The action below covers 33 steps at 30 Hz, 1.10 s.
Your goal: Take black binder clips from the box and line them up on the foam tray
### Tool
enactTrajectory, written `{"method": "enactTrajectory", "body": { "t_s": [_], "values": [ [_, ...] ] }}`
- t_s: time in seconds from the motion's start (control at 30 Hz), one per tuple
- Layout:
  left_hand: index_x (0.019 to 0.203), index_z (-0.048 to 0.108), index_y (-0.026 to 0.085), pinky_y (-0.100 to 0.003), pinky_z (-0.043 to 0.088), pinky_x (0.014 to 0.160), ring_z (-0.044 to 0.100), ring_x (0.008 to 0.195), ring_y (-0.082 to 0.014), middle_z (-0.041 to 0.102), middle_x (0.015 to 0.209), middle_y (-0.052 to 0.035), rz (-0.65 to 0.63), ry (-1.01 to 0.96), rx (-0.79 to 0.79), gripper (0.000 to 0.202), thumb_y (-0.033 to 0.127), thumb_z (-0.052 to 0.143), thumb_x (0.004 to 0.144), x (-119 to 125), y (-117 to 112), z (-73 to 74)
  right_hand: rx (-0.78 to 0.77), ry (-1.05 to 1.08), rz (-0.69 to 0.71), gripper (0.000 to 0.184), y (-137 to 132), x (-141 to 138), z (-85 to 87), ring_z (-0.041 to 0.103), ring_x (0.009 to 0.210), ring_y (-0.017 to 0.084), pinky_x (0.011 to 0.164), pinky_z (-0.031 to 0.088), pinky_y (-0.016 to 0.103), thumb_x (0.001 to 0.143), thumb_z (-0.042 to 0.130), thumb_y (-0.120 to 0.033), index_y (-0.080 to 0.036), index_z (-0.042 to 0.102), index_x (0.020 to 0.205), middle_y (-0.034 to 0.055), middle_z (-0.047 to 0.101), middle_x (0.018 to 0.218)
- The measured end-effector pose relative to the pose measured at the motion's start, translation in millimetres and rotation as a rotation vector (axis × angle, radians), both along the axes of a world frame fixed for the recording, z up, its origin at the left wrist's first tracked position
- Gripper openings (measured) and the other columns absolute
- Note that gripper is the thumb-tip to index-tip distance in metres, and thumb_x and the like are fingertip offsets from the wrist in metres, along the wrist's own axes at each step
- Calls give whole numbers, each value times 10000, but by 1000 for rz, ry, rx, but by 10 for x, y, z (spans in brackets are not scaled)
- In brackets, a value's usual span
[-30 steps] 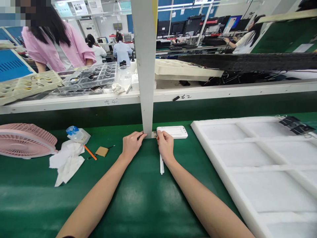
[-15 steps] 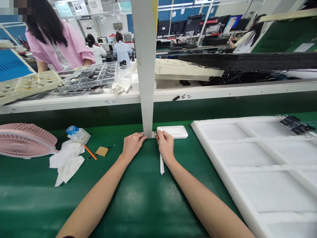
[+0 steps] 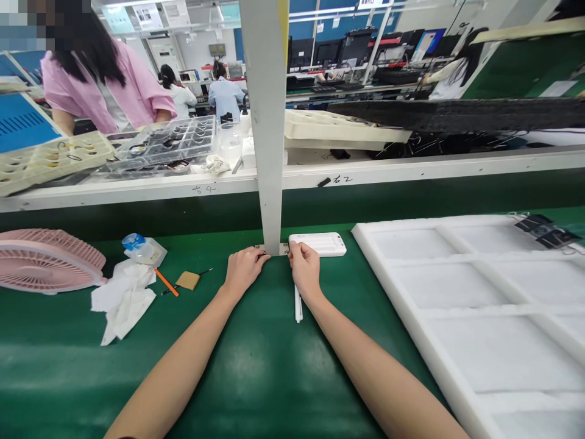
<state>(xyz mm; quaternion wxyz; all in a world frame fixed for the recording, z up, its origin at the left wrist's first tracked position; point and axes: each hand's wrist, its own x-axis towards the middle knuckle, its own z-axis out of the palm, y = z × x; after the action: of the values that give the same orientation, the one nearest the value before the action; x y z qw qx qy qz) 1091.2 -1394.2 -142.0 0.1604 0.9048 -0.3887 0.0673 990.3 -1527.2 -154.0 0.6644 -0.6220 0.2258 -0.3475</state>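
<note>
My left hand is just left of the foot of the white post, fingers bent and drawn together at the metal bracket. Anything under its fingertips is hidden. To the right of the post, my right hand is closed in a pinch by the left end of a flat white rectangular case. Its fingers cover part of that end, and what they pinch is too small to make out. A thin white strip-like piece lies on the green mat, partly beneath the right hand.
On the left are a pink fan, crumpled tissue, a blue-capped bottle, an orange stick and a tan pad. A white foam tray occupies the right. Beyond the ledge a person in pink stands.
Both hands stay practically in place by the post's foot. The camera view shifts very slightly, and the person in pink leans a little to the left.
</note>
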Motion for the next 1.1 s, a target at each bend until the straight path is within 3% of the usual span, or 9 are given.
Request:
{"method": "enactTrajectory", "body": {
  "t_s": [0.37, 1.1],
  "values": [
    [932, 792, 248, -266, 354, 583, 649, 738, -177, 715, 784, -5, -1, 33, -45, 211, 382, 630, 939, 18, 1, -2, -13, -17, -10, 459, -18, 14, -7, 359, 502, 130, 512, 300, 268, 934, 566, -497, -197, 476, 599, -31, 399, 526],
    [901, 791, 243, -269, 402, 608, 649, 731, -173, 716, 774, -5, -26, 57, -64, 198, 291, 603, 935, 11, 12, 3, 0, -24, 0, 443, -17, 5, -3, 360, 508, 136, 505, 298, 267, 934, 570, -483, -200, 483, 604, -28, 404, 533]
  ]
}}
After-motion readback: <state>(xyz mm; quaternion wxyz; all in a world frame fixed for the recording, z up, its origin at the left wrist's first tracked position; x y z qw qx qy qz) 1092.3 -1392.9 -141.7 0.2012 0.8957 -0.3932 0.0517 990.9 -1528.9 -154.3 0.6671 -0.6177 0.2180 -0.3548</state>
